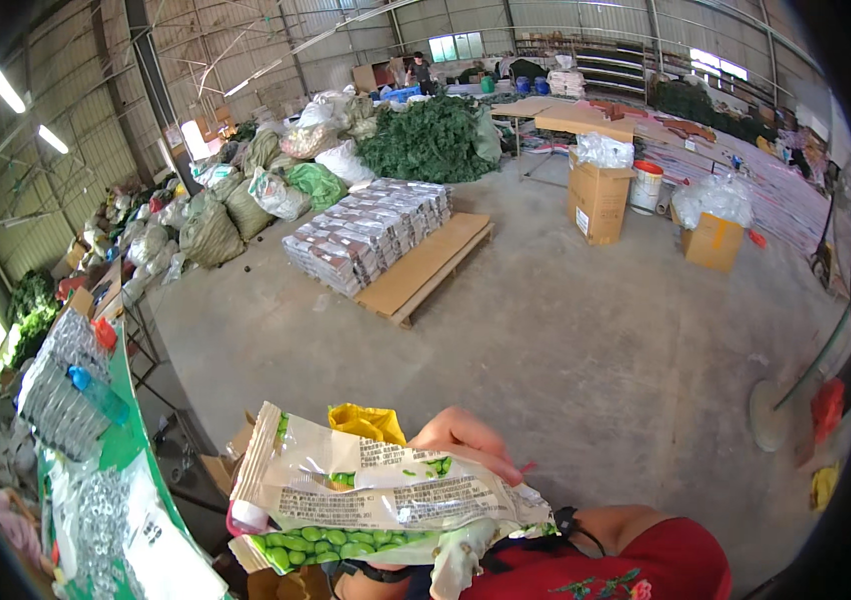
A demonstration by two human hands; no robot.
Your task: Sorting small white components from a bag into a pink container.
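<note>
Close in front of me is a cream-coloured plastic food packet [346, 490] with green beans pictured on it and small print. My right hand [464, 440] curls its bare fingers over the packet's upper right edge; a dark band is on that wrist. The packet's right end is crumpled, and a pale crumpled piece [461, 555] hangs at its lower edge. Below the packet only part of my left wrist shows, with a dark band; the left hand's fingers are hidden. A yellow wrapper or bag [368, 423] shows behind the packet.
On the left, a green-edged table [141, 440] bears clear plastic packs and a blue bottle [98, 393]. Ahead, a pallet [426, 270] stands beside stacked wrapped bundles [371, 232]. Sacks [211, 230] and greenery [426, 140] are heaped behind. Cartons [601, 200] stand right; a person [420, 75] is far off.
</note>
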